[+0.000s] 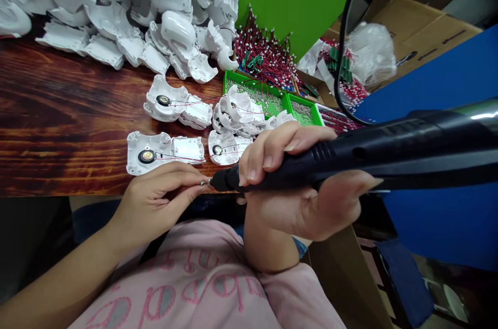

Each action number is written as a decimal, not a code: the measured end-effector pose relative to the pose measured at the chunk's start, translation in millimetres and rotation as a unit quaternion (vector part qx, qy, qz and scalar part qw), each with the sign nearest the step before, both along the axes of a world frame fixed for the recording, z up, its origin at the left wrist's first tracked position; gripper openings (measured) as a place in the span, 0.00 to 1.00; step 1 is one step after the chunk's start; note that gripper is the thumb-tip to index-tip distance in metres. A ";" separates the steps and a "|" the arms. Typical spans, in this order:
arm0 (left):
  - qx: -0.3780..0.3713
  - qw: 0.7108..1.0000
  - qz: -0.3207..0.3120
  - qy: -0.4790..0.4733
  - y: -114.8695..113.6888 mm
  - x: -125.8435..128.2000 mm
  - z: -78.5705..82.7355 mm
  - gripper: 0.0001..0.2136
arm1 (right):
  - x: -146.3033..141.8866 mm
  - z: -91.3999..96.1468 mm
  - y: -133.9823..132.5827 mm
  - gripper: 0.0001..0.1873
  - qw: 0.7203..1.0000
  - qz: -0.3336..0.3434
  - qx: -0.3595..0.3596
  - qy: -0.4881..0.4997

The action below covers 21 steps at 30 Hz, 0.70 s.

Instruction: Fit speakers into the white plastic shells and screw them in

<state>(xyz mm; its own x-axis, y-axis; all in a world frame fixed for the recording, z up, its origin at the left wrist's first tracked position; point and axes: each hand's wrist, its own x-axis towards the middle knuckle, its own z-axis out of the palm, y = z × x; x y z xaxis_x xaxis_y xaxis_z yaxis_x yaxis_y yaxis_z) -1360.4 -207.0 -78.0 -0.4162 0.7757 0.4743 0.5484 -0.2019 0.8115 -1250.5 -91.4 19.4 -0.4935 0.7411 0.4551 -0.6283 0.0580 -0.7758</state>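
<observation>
My right hand (291, 183) is wrapped round a black electric screwdriver (365, 145), which lies nearly level with its tip pointing left. My left hand (163, 199) pinches a small metal screw (203, 183) between thumb and fingertips, right at the screwdriver's tip. Both hands are above the table's front edge. Just behind them lies a white plastic housing (171, 152) with a round black speaker (147, 156) and thin red and black wires. A second white housing (167, 100) with a speaker sits farther back, and more are grouped to its right.
White plastic shells (116, 2) are heaped at the back left. Green trays (254, 85) hold many small metal parts, beside a pile of red and black wires (268, 54). A black cable (342, 33) hangs at the right, before a cardboard box (420, 28).
</observation>
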 end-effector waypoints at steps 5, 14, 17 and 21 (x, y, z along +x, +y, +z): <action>0.017 1.000 0.016 0.015 -2.6 0.3 -1.5 0.08 | -2.2 0.7 -3.3 0.16 1.000 -0.014 0.005 -0.011; 0.032 0.999 0.035 0.011 -5.8 1.4 1.3 0.06 | -9.6 -4.9 -2.4 0.14 0.996 0.005 0.081 0.034; 0.034 0.999 0.042 0.010 -7.4 1.2 1.3 0.05 | -12.3 -5.8 -1.8 0.14 0.997 -0.009 0.081 0.016; 0.025 0.998 0.049 -0.008 -9.1 0.1 0.0 0.04 | -14.7 -8.2 -0.2 0.15 0.994 0.009 0.104 0.034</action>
<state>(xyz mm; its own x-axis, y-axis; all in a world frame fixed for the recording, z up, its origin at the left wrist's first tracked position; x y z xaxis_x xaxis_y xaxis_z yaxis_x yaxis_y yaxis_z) -1360.3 -216.1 -78.0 -0.4967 0.7061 0.5046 0.5548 -0.1887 0.8103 -1265.2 -91.6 11.1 -0.4684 0.6191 0.6303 -0.6818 0.2004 -0.7035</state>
